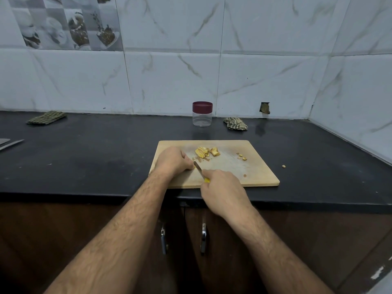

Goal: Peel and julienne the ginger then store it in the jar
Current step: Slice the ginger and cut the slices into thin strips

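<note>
Left hand (172, 160) curled, knuckles up, pressing down on near-left part of cutting board (250, 172); whatever lies under fingers hidden. Right hand (222, 192) gripping yellow-handled knife (200, 169), blade angled up-left, tip beside left fingertips. Sliced ginger (206, 152) piled on far side of board, small scraps (241, 157) to right. Jar (202, 114), maroon lid on, upright at back of black worktop (95, 158), beyond board. Crumpled cloth (235, 123) just right of jar, folded cloth (46, 118) far left.

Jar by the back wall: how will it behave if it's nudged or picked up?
The jar looks clear, thin-walled and empty, so it is probably light and would slide on the counter rather than resist. It is short and wide, so unlikely to tip. The lid is on.
</note>
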The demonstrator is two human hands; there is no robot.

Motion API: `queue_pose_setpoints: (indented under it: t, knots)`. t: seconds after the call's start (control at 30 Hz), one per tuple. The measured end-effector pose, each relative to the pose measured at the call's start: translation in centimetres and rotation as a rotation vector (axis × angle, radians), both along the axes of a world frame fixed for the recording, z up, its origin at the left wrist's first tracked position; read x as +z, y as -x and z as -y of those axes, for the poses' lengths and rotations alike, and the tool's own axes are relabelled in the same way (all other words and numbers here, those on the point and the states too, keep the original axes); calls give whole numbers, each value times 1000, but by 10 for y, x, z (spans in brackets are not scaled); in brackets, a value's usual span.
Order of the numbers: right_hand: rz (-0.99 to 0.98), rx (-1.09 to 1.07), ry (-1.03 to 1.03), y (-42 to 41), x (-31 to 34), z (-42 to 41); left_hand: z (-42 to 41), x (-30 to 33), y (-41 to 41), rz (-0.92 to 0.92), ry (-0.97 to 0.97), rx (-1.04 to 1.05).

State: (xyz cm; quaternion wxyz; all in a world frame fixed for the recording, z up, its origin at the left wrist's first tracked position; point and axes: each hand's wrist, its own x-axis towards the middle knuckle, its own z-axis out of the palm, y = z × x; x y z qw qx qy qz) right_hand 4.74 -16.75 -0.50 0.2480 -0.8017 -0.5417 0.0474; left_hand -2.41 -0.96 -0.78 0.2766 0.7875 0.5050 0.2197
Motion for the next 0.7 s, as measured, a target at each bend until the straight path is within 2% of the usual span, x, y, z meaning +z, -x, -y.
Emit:
queue_pose_setpoints:
  t: [0.5,0.7]
  knots:
    - [-3,15,50,0,5,-9,0,0,-1,15,11,10]
    - [78,18,61,2,-4,5,0,0,0,17,23,3]
